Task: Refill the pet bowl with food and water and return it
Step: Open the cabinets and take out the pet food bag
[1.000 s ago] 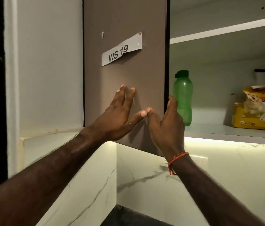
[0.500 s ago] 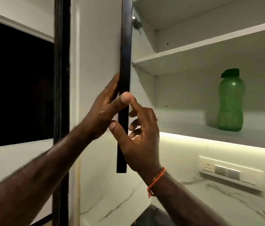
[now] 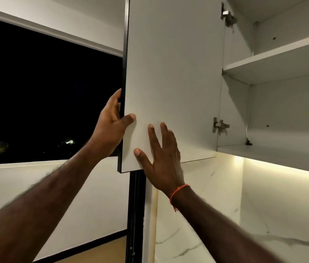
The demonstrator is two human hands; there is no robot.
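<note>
The upper cabinet door stands swung wide open, its white inner face toward me. My left hand grips the door's dark outer edge, thumb on the inner face and fingers behind it. My right hand lies flat with spread fingers against the lower part of the inner face; it wears an orange thread at the wrist. The cabinet shelves visible to the right are bare in this view. No pet bowl, food bag or bottle is in view.
A dark window fills the left. Two metal hinges join the door to the cabinet side. A lit strip under the cabinet floor shines on the marble-look wall below.
The door has swung further open, from edge-on to showing its inner face. My right hand moved from the door's edge to lie flat on the inner face. The view turned left; the green bottle left the frame.
</note>
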